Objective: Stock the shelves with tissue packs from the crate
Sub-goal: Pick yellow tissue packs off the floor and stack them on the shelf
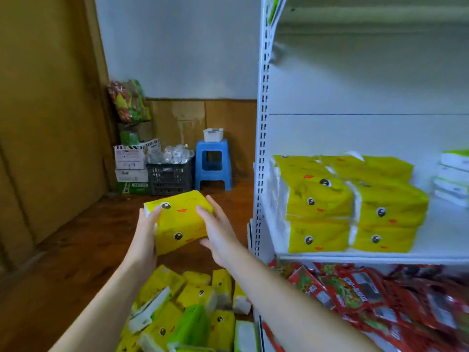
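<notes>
Yellow tissue pack in air, long axis left-right between hands; left hand curls round left end, right hand presses flat on right end. Target shelf lies to right, right hand nearer.

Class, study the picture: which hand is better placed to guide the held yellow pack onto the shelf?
Probably the right hand: it lies flat on the shelf-side end of the yellow pack, nearest the shelf. The left hand holds the far end.

Tissue packs on shelf, right
</notes>
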